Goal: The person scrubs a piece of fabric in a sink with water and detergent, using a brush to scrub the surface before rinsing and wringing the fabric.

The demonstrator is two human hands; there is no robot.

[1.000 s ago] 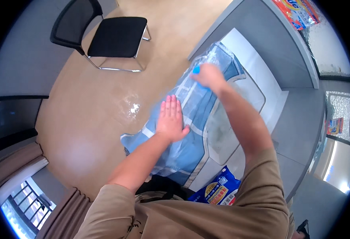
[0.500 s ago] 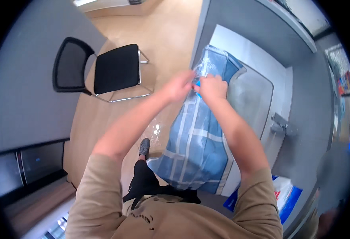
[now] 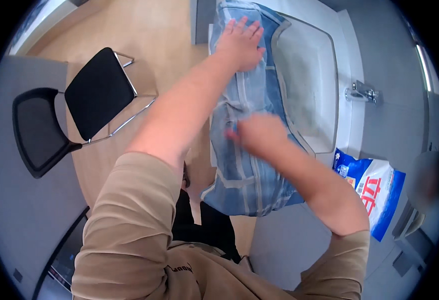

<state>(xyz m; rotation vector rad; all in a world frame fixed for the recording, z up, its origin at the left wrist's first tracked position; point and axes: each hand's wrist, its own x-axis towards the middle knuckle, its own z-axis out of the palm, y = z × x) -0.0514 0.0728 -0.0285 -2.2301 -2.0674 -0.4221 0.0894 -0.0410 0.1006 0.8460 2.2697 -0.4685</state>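
Note:
A wet blue checked cloth (image 3: 249,185) with pale stripes lies along the near-left rim of a white sink (image 3: 324,115), one edge hanging over the front. My left hand (image 3: 240,44) presses flat on its far part, fingers spread. Nearer to me, my right hand (image 3: 262,134) is curled low over the middle of the cloth, its thumb toward the left. Motion smears this hand, and what it may hold is hidden. Beside both hands the basin holds cloudy greyish water.
A chrome tap (image 3: 363,93) stands on the sink's right side. On the grey counter at right lies a blue and white plastic package (image 3: 374,192). A black chair (image 3: 99,95) with metal legs stands on the wooden floor at left.
My hands were together over the cloth with something bright blue between them; now they are apart, the left flat farther forward, the right nearer. The view has shifted, and the package shows more fully.

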